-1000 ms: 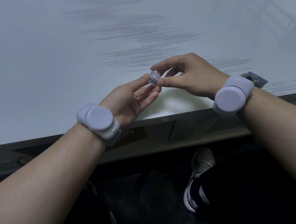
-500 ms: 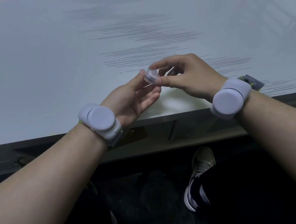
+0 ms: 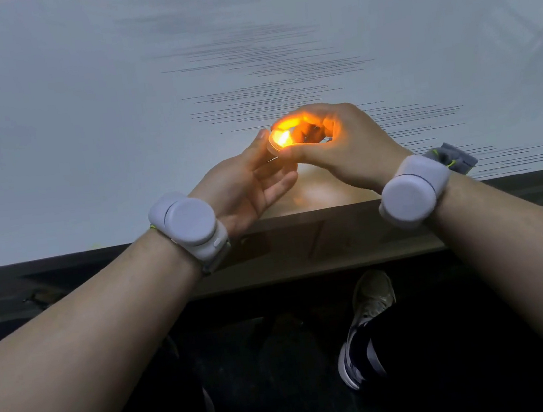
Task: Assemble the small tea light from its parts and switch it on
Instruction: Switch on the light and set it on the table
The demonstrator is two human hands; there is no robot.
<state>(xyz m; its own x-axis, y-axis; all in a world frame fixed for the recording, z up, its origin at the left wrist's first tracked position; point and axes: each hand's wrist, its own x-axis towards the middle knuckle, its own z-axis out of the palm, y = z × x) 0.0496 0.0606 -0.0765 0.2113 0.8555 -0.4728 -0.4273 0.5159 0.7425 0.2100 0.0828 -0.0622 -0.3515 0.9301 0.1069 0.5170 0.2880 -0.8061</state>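
Observation:
A small round tea light glows bright orange a little above the near edge of the white table. My right hand pinches it between thumb and forefinger, and its fingers are lit orange. My left hand lies palm up just left of it, with the forefinger tip touching the light's left side and the other fingers spread loosely underneath. The light's underside is hidden by my fingers.
Both wrists carry grey round bands. A small grey object with a yellow-green cord lies on the table by my right wrist. Below the table edge are my shoes on a dark floor.
The tea light was dark before and now shines orange, casting a warm patch on the table edge. Both hands stayed almost in place.

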